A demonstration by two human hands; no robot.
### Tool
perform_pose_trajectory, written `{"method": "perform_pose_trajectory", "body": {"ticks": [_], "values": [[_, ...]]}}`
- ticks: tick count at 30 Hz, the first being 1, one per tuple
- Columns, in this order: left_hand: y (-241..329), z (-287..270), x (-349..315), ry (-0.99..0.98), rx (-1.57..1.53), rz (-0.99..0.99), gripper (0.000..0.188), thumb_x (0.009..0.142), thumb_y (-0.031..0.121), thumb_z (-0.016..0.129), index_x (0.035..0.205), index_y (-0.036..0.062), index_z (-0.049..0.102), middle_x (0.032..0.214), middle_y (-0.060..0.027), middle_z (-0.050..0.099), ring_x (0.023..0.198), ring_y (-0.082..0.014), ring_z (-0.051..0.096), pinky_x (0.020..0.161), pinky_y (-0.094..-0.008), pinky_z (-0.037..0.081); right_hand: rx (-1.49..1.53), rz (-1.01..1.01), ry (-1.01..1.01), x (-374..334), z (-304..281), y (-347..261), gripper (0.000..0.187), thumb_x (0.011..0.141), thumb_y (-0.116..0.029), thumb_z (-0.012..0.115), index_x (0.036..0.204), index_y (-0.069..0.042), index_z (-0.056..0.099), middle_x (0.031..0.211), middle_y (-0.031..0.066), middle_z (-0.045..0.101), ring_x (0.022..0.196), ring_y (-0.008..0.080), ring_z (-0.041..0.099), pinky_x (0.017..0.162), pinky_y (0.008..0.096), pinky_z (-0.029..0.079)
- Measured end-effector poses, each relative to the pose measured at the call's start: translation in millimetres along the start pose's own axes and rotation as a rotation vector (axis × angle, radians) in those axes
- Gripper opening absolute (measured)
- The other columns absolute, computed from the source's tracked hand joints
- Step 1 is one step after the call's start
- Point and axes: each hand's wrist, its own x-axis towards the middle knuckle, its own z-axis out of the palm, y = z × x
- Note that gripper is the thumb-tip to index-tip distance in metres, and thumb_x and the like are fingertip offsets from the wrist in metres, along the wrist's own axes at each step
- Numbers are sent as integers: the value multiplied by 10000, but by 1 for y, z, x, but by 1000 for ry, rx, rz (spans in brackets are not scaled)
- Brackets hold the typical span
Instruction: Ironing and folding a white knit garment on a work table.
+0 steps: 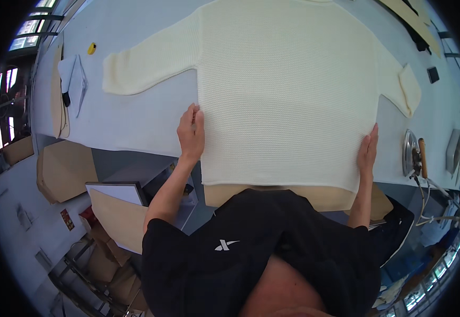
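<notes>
Cream-coloured ribbed knit fills the middle of the head view: a sweater [288, 95] lies spread over the pale table [145, 124], neckline away from me and hem toward me. Laid like this, I take it, the whole body stays flat and both side edges come within my reach. The sleeve on my left [153, 55] runs outward, clear of the body; the one on my right [399, 79] angles down, its end turned over. My left hand [191, 132] rests along the left side edge, narrow, fingers close together and slightly bent. My right hand [368, 148] lies at the opposite edge, a little nearer the hem, fingers straight and together. I cannot tell whether either pinches any knit; placed as a pair, they seem to keep the width even and the sides straight. A tan board [230, 196] shows past the hem, perhaps to back the knit where it reaches my body; whether it sits inside or underneath is hidden. The metal iron [410, 153], with its wooden handle, stands near my right hand but off the cloth, probably so its plate touches nothing. A small yellow object [91, 48] sits well apart, beyond the left sleeve end.
</notes>
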Motion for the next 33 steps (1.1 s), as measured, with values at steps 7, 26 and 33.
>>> {"method": "perform_pose_trajectory", "body": {"ticks": [7,26,33], "values": [[-28,-20,57,-22,188,28,314,914,108,681,1187,-46,652,1196,-167,668,1009,-264,637,885,-334,514,-252,-73,318,65,-95,45,258,973,-76,616,1213,2,669,1158,117,730,1045,260,692,928,325,526],[195,232,349,-114,599,965,563,994,348,505,1435,-1,468,1561,-174,392,1493,-297,285,1243,-470,162,-457,136,69,125,-183,1,278,927,-173,696,898,103,669,1105,141,637,826,329,617,797,395,501],[258,359,308,-311,868,1095,658,1057,527,236,1559,113,332,1657,-45,254,1555,-281,101,1248,-547,32,-477,188,4,336,-100,-73,412,910,-359,699,1031,34,709,894,156,737,744,318,693,705,422,539]]}}
